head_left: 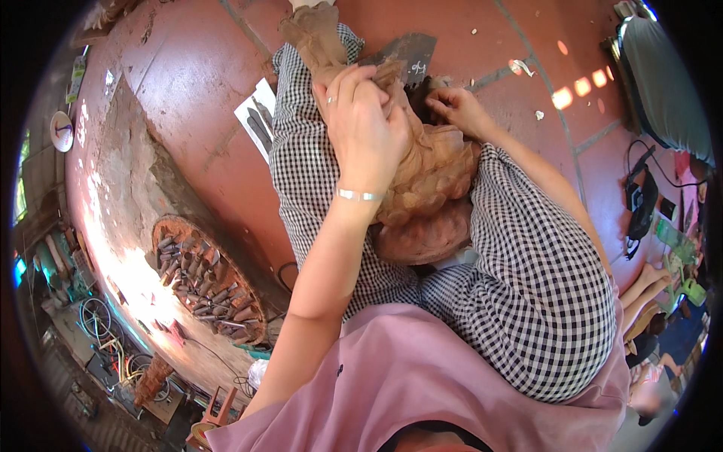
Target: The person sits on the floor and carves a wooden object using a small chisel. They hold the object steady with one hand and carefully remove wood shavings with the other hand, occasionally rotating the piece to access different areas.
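A brown carved wooden piece [431, 177] with a rough, rippled surface lies between my legs, stretching from my lap to the far side. Across its upper part rests my left hand [367, 124], fingers bent over the wood and gripping it. My right hand [455, 111] is at the carving's right side, its fingers curled and pressed together beside a dark gap. Whatever those fingertips hold, if anything, is hidden in shadow. Behind the carving lies a dark flat sheet [419, 51] with white marks.
Left of me, a round tray [260, 329] of several chisel-like tools sits on a thick wooden slab [124, 181]. A white sheet with dark shapes [258, 120] lies by my left leg. A cushioned chair [659, 83] and black bag [640, 200] are at right, with people beyond.
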